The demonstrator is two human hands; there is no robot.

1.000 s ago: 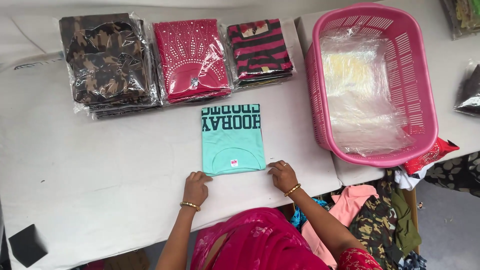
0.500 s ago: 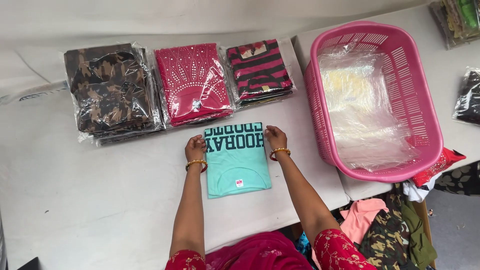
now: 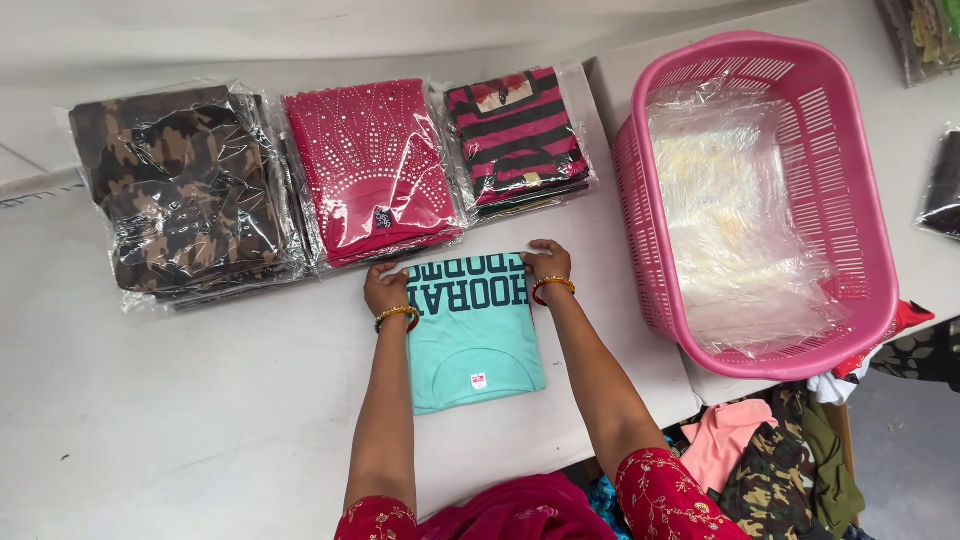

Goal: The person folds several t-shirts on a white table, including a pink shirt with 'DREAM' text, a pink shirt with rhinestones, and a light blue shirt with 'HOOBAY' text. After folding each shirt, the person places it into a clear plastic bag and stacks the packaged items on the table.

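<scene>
Near edge: red embroidered sleeves (image 3: 660,495) come over the desk's near edge, and both forearms reach away across the white desk (image 3: 180,400).
Folded shirt: a mint-green T-shirt (image 3: 472,335) lies flat on the desk, folded to a neat rectangle, dark block lettering at its far end and a small tag near its close end. It sits a little right of the desk's middle, just short of the packed stacks.
Left hand: the left hand (image 3: 385,288) is on the shirt's far left corner, fingers curled down over the edge, a gold bangle at the wrist. Whether it pinches the cloth or only presses it, I cannot tell.
Right hand: the right hand (image 3: 546,262) sits on the far right corner, fingers bent onto the fabric, bangle on that wrist too. Same story, pinch or press, cannot tell.
Far row: three stacks in clear plastic line up just beyond the shirt: camouflage stack (image 3: 180,190) on the left, pink studded stack (image 3: 370,170) in the middle, striped stack (image 3: 518,140) on the right.
Right edge: a pink basket (image 3: 870,220) stands on the adjoining surface to the right, holding clear plastic bags (image 3: 740,220).
Floor: loose clothes (image 3: 770,460) are heaped below the basket.
</scene>
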